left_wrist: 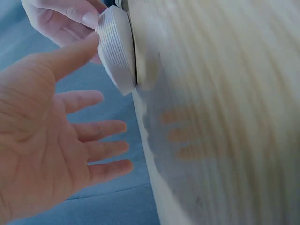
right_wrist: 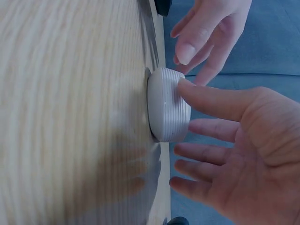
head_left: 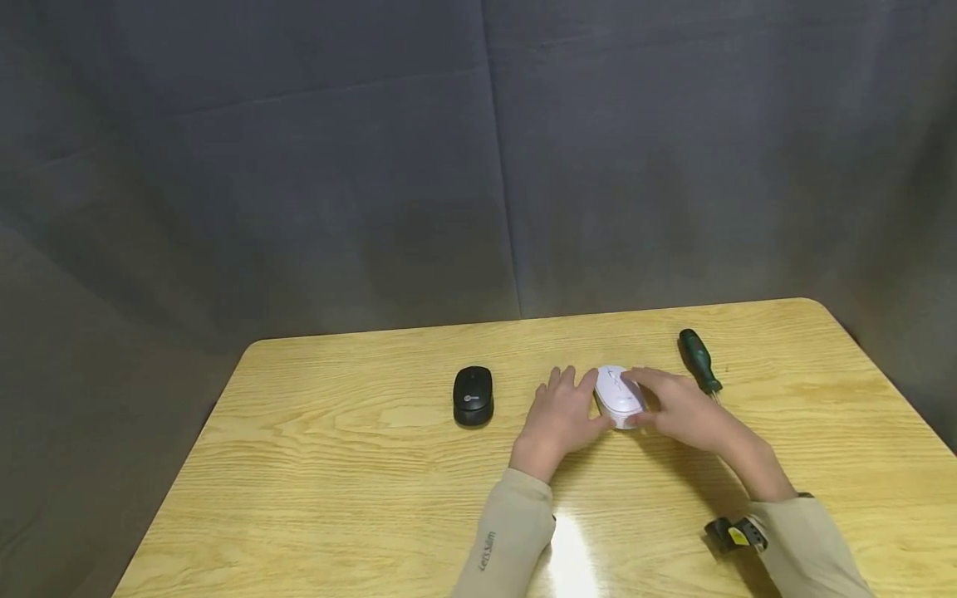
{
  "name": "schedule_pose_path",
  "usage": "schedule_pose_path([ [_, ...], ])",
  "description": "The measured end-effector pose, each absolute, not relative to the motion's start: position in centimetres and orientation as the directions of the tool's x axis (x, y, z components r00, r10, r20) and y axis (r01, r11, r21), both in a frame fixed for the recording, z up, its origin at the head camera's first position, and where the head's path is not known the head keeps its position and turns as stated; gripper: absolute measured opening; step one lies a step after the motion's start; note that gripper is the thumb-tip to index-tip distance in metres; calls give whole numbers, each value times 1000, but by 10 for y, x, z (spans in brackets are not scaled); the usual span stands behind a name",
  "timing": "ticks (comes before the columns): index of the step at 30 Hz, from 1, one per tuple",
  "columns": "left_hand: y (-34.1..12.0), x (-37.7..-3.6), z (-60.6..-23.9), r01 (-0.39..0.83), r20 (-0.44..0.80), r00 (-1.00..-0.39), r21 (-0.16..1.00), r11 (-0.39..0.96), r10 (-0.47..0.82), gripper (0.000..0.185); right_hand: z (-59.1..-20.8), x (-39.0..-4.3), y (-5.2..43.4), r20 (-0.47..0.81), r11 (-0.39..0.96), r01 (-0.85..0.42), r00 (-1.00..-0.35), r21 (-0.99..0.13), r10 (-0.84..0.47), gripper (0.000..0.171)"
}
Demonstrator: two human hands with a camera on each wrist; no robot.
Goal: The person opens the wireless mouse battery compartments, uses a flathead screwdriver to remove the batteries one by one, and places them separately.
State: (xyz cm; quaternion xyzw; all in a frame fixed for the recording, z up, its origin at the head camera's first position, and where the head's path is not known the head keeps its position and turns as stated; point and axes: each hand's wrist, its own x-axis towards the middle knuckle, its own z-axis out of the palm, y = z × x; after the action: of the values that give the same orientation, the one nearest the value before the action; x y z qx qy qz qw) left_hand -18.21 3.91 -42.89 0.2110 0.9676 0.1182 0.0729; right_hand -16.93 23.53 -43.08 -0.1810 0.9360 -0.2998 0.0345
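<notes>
A white computer mouse [head_left: 619,397] lies on the wooden table [head_left: 359,465] between my two hands. My left hand [head_left: 562,411] is on its left, fingers spread and straight, the thumb touching the mouse's ribbed side [left_wrist: 117,47]. My right hand [head_left: 673,403] is on its right with straight fingers. In the right wrist view its thumb presses against the white mouse's side [right_wrist: 168,105]. Neither hand curls round the mouse. The left hand's palm [left_wrist: 51,140] and the right hand's palm [right_wrist: 234,150] face the wrist cameras.
A black mouse [head_left: 473,395] sits left of my left hand. A green-handled screwdriver [head_left: 699,360] lies just beyond my right hand. A grey cloth backdrop [head_left: 478,166] hangs behind the table. A wrist strap [head_left: 736,533] shows on my right sleeve.
</notes>
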Motion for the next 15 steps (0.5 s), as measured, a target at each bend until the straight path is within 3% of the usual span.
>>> schedule_pose_path([
  [10,43,-184,-434,412,-65,-884,357,838,462,56,-439,-173,235,27,700,-330,-913,-633,-406,81],
  [15,45,-186,-435,460,-24,-872,297,837,488,51,-441,-173,235,10,698,-314,-916,-644,-402,86],
])
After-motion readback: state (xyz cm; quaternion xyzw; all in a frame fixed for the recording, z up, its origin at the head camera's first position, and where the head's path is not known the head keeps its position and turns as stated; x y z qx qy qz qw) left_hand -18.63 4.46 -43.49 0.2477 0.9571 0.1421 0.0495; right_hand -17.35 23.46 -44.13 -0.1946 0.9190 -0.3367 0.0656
